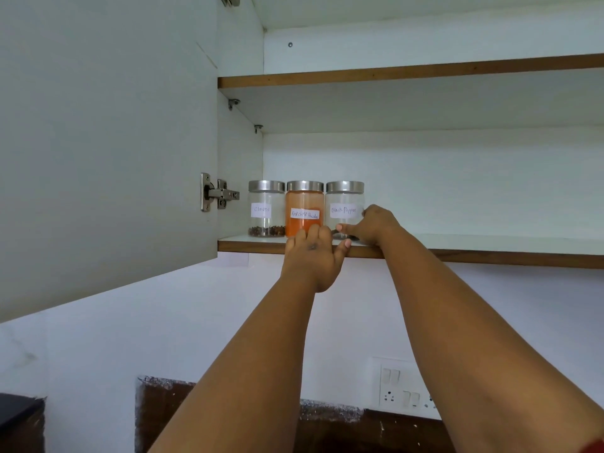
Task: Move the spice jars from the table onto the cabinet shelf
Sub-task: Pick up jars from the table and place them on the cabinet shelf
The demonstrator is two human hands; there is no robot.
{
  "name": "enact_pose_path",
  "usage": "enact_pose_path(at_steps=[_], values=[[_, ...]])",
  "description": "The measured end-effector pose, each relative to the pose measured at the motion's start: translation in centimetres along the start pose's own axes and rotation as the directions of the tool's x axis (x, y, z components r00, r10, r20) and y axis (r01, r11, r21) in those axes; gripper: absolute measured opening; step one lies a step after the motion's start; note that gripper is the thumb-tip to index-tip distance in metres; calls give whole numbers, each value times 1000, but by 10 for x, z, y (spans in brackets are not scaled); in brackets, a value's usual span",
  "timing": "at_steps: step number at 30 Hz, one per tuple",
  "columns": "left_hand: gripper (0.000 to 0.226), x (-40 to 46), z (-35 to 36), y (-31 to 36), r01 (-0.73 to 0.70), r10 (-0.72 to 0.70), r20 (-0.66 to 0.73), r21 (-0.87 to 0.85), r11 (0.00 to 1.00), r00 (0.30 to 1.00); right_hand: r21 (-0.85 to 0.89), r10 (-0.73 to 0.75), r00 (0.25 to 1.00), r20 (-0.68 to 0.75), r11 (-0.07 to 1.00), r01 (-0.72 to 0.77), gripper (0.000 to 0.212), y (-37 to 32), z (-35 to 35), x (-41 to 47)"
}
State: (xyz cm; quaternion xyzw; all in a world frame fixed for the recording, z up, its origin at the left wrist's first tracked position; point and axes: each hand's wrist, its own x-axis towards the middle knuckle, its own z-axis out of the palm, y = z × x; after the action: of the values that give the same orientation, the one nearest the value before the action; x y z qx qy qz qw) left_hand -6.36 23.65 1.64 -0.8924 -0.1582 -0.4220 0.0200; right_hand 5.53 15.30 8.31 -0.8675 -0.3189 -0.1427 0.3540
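Observation:
Three glass spice jars with steel lids stand in a row at the left end of the lower cabinet shelf (pixel 457 248). The cloves jar (pixel 266 209) is leftmost, the red chilli powder jar (pixel 304 204) is in the middle, and the black pepper jar (pixel 343 204) is on the right. My right hand (pixel 372 225) wraps around the lower right side of the black pepper jar, thumb across its front. My left hand (pixel 312 256) rests at the shelf edge, fingertips touching the base of the chilli powder jar.
The open cabinet door (pixel 108 142) hangs at the left with its hinge (pixel 217 192). An upper shelf (pixel 408 71) sits above. Below are a white wall, a switch and socket plate (pixel 402 387), and a dark brown backsplash (pixel 228 420).

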Motion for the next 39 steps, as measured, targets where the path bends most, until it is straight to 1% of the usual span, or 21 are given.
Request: enact_pose_path(at_steps=[2, 4, 6, 12, 15, 18, 20, 22, 25, 26, 28, 31, 32, 34, 36, 37, 38, 39], values=[[46, -2, 0, 0, 1, -1, -4, 8, 1000, 1000, -2, 10, 1000, 4, 1000, -10, 79, 0, 0, -3], [46, -4, 3, 0, 4, -3, -20, 23, 1000, 1000, 35, 33, 999, 11, 999, -33, 96, 0, 2, -5], [45, -4, 4, 0, 2, -1, -38, 33, 999, 999, 68, 42, 999, 11, 997, -43, 106, -1, 3, -5], [45, -3, 6, -1, -17, 21, -68, 52, 998, 997, 69, 46, 999, 19, 996, -47, 107, -2, 4, -4], [45, -1, 5, -2, -21, 23, -61, 46, 999, 998, 24, 51, 998, 30, 998, -52, 108, -6, 3, -5], [48, 1, 1, -2, -13, 12, 22, 34, 999, 1000, -40, 103, 992, 69, 994, -100, 117, -9, 1, -12], [50, 2, -4, -1, 4, -6, 90, 18, 1000, 996, -83, 156, 982, 109, 986, -148, 115, -7, 2, -21], [55, 5, -13, 1, 17, -22, 185, 32, 999, 983, -193, 177, 976, 125, 970, -151, 103, -2, 1, -32], [66, 11, -27, -1, 42, -59, 386, 53, 998, 921, -406, 111, 988, 107, 912, -58, 79, 4, -3, -50], [69, 12, -30, -2, 46, -66, 433, 55, 997, 899, -440, 90, 990, 104, 897, -36, 75, 6, -5, -55], [72, 10, -32, -4, 14, -49, 466, 77, 997, 883, -466, 66, 994, 87, 885, -18, 73, 10, -8, -67], [81, -4, -30, -2, -80, -7, 442, 177, 981, 897, -475, 3, 999, 37, 880, 15, 69, 19, -9, -87], [86, -11, -28, -1, -94, 3, 413, 201, 975, 911, -466, -27, 999, 17, 884, 32, 72, 22, -6, -96], [91, -25, -22, 0, -99, 39, 309, 179, 979, 950, -393, -115, 991, -76, 916, 76, 82, 28, 5, -117], [92, -50, -14, -2, -110, 89, 196, 98, 989, 977, -278, -161, 965, -206, 955, 100, 82, 37, 23, -145], [90, -65, -7, -3, -114, 107, 144, 45, 992, 984, -236, -142, 958, -249, 968, 82, 80, 45, 36, -161], [89, -83, 3, -4, -117, 116, 115, -5, 993, 987, -195, -92, 960, -266, 980, 40, 78, 54, 53, -178], [88, -105, 14, -4, -110, 115, 118, -45, 993, 986, -156, -20, 966, -256, 988, -21, 78, 63, 71, -196]])
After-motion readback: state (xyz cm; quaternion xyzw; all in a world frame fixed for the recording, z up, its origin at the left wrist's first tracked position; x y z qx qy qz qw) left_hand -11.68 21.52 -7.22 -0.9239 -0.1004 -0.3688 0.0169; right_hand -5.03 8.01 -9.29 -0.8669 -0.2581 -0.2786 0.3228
